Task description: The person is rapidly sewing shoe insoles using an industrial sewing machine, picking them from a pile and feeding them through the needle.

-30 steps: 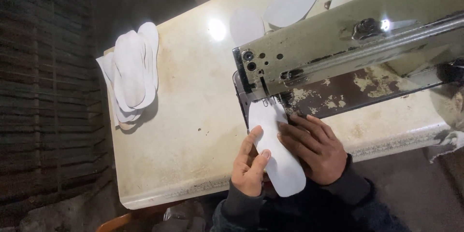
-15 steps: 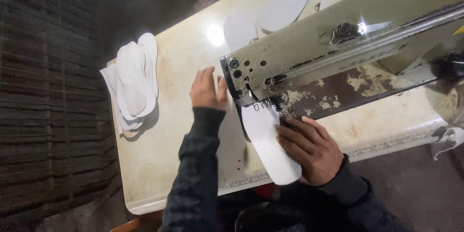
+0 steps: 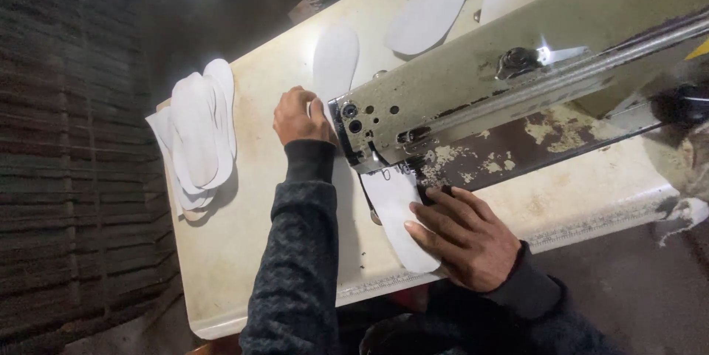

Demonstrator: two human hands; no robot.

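While the right hand (image 3: 465,237) presses flat and unclenched on the white insole (image 3: 395,211), the left hand (image 3: 299,115) rests loosely curled beside the sewing machine (image 3: 473,96); the insole looks thin, light and floppy, best steadied near its edges.

Stack of white insole cutouts (image 3: 198,137) on table, well left of left hand. Single white insole piece (image 3: 436,4) far beyond hands, at table's back edge. Cream worn tabletop (image 3: 244,244) under everything. Dark ribbed wall (image 3: 66,155) further left. Frayed rag (image 3: 683,211) far right of right hand.
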